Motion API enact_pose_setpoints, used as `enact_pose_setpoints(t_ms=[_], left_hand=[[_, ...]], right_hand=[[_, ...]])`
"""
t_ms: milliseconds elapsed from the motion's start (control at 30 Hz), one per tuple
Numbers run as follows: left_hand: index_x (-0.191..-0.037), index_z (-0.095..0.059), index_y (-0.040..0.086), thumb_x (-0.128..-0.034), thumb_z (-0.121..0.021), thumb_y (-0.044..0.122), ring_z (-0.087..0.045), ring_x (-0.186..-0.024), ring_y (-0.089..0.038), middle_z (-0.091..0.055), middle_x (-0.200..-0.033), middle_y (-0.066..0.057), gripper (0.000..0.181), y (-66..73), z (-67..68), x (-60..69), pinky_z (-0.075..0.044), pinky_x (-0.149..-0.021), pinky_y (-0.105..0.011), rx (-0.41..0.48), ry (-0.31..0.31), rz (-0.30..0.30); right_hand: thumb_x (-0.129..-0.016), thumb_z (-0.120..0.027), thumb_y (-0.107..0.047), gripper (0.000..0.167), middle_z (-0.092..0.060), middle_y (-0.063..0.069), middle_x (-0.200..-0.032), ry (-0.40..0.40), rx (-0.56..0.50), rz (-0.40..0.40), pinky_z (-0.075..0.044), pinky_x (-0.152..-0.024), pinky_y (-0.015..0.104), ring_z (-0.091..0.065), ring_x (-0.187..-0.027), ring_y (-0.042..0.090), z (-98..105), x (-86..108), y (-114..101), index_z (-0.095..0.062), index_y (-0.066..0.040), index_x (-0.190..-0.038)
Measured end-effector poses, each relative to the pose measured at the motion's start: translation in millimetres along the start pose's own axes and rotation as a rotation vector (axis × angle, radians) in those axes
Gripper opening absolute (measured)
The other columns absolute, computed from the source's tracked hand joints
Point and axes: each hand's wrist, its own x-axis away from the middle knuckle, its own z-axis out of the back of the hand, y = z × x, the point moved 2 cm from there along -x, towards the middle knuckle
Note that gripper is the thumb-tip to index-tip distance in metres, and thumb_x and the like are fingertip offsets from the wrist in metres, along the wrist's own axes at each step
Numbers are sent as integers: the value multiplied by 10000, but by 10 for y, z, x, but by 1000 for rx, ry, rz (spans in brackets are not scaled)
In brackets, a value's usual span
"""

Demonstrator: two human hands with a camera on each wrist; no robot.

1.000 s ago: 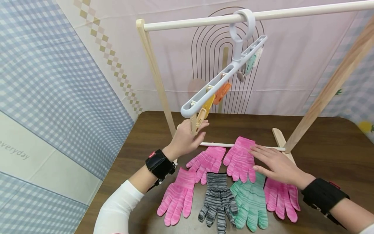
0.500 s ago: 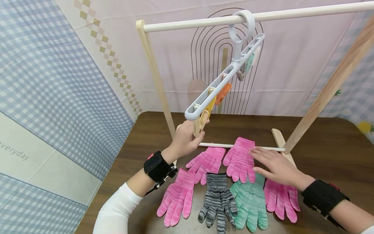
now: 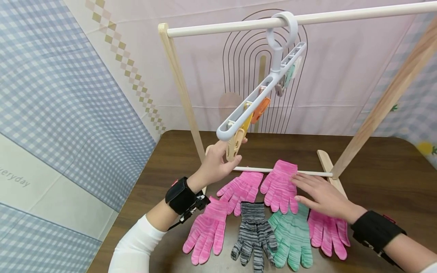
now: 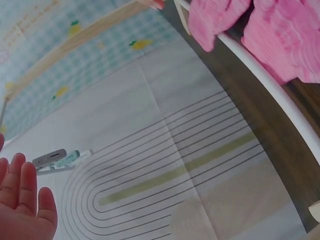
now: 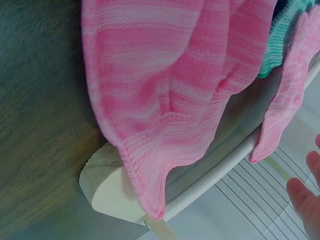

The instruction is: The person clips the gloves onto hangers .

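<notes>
My left hand (image 3: 218, 161) is at the near end of the pale blue hanger (image 3: 264, 88), with its fingers behind the beige clothespin (image 3: 235, 146) and its thumb just below; contact is unclear. In the left wrist view, the fingers (image 4: 26, 185) look extended. My right hand (image 3: 322, 191) lies with straight fingers, their tips at the edge of a pink glove (image 3: 279, 185). Below it are a green glove (image 3: 293, 239) and another pink glove (image 3: 328, 231), partly covered. A grey-and-black striped glove (image 3: 254, 231) and pink gloves at left (image 3: 207, 231) and behind (image 3: 243, 189) lie flat.
The hanger hooks over the white top rail (image 3: 225, 27) of a wooden rack (image 3: 379, 110). Yellow (image 3: 246, 121), orange (image 3: 261, 110), grey (image 3: 279, 90) and teal (image 3: 289, 76) clothespins hang from it. A low white crossbar (image 3: 254, 169) runs behind the gloves on the brown table (image 3: 385, 163).
The hanger's near end has swung slightly right and down, with the beige clothespin dropping too. My left hand stays close by the clothespin. The right hand and gloves have hardly moved.
</notes>
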Motion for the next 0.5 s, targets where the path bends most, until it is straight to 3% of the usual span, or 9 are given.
enact_pose_setpoints(t_ms=[200,367,500], left_hand=[[-1245,-423,-12,-750,-618,73,-474,-1166,-173,-561,-1174,-132,539,51,15,-19,-415,-910,-281,152,-61,44],[-1337,-306,30,-758,-640,69,-415,-1221,-169,-532,-1212,-146,670,107,28,-17,-370,-975,-303,286,-90,102],[-1380,-231,75,-810,-619,299,-402,-1232,-176,-518,-1227,-156,725,147,42,-25,-363,-981,-322,362,-96,106]], right_hand=[[-810,-600,-342,507,-517,117,-1250,9,-4,8,-317,-904,484,-444,-1162,313,-20,7,5,-515,-68,-1228],[-805,-609,-332,503,-524,110,-1244,8,-3,4,-325,-900,484,-447,-1162,312,-39,17,2,-519,-69,-1224],[-808,-608,-326,496,-530,109,-1239,1,-12,-4,-336,-900,485,-445,-1163,319,-57,31,-6,-524,-62,-1218]])
